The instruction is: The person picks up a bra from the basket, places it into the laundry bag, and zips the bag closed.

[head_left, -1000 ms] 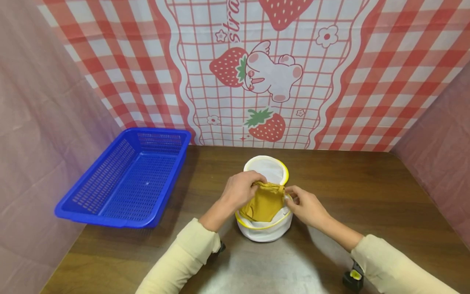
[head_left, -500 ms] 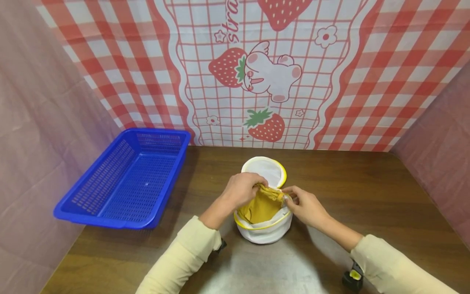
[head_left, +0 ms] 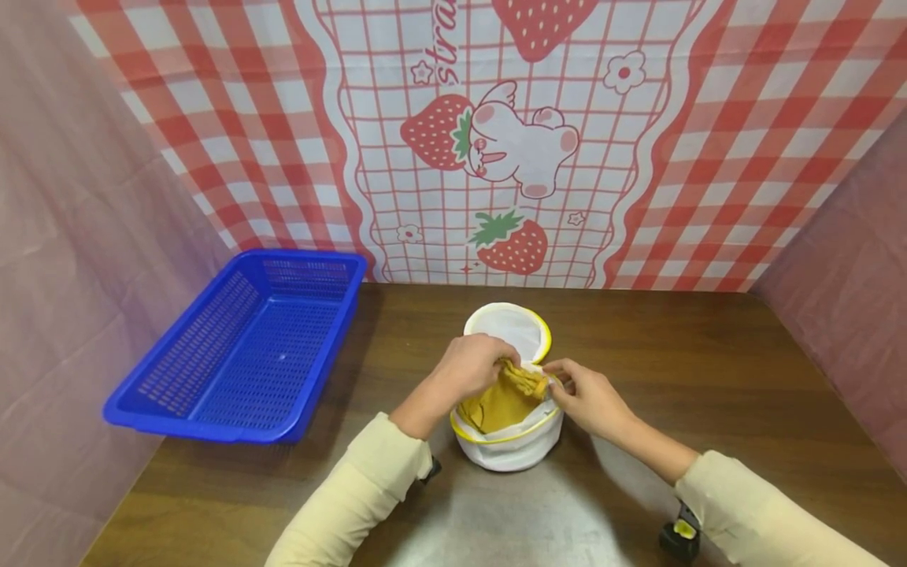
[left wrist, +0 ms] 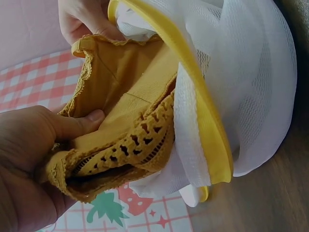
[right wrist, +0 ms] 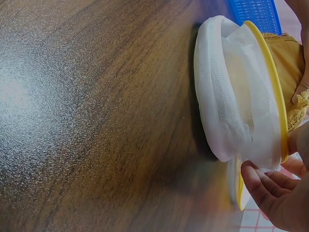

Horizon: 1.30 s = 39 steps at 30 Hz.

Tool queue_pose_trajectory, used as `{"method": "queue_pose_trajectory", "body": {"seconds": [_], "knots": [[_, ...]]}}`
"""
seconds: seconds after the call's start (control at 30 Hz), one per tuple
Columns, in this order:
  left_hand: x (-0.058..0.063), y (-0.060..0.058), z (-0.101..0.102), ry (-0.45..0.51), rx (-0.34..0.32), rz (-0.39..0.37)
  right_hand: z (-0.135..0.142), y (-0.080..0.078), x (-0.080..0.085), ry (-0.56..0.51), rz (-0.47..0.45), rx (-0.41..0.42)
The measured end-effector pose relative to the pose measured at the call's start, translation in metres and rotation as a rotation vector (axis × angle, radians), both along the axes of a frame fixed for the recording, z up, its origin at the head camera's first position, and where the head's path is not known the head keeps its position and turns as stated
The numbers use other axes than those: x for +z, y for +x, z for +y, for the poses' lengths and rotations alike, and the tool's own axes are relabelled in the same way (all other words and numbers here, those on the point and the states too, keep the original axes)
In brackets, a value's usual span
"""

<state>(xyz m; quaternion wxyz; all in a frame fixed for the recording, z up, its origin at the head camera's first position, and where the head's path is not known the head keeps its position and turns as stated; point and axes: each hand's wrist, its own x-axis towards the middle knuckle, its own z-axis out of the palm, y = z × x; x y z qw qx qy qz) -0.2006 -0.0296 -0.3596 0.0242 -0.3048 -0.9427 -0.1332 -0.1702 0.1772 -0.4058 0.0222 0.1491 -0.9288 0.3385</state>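
A mustard-yellow pair of underwear with lacy edges (head_left: 501, 405) sits partly inside a white mesh laundry bag (head_left: 512, 455) with a yellow rim. From the left, my left hand (head_left: 473, 364) grips its gathered edge; in the left wrist view the thumb of that hand (left wrist: 29, 145) presses on the yellow cloth (left wrist: 130, 94). At the bag's right side, my right hand (head_left: 594, 400) holds the rim. The right wrist view has this hand (right wrist: 285, 200) with its thumb by the yellow rim and fingers under the mesh wall (right wrist: 217, 87). The round lid (head_left: 505, 331) lies folded back behind the bag.
A blue plastic basket (head_left: 276, 370) with perforated walls stands at the left of the wooden table (head_left: 673, 339). Behind the table hangs a red-checked cloth (head_left: 751, 157) with strawberry prints. Pink cloth (head_left: 78, 276) covers the sides.
The left hand has moved slightly right and down, bringing the underwear's gathered edge lower into the bag and towards the right hand. The right hand stays at the rim.
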Motion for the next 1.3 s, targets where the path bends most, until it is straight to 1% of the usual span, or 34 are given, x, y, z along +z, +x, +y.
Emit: {"method": "queue_pose_trajectory", "body": {"seconds": [0.23, 0.47, 0.73, 0.9, 1.0, 1.1, 1.3], "knots": [[0.0, 0.0, 0.002, -0.024, -0.039, -0.001, 0.0, 0.001, 0.002, -0.004, -0.001, 0.012], [-0.003, -0.002, 0.006, -0.071, -0.059, 0.024, -0.001, 0.002, 0.003, -0.005, 0.0, 0.022], [-0.006, -0.003, 0.011, -0.101, -0.041, 0.045, -0.002, 0.004, 0.003, -0.01, -0.012, 0.019], [-0.006, -0.002, 0.01, -0.113, -0.011, 0.014, -0.002, 0.003, 0.003, 0.006, -0.006, 0.009], [-0.006, -0.002, 0.007, -0.087, 0.013, -0.02, -0.001, 0.003, 0.002, 0.015, 0.01, 0.01], [-0.005, -0.001, 0.002, -0.024, 0.03, -0.066, 0.0, 0.002, 0.002, 0.014, 0.016, 0.015], [-0.005, -0.002, -0.017, 0.179, 0.069, -0.207, 0.0, 0.002, 0.002, 0.02, 0.01, 0.01]]}}
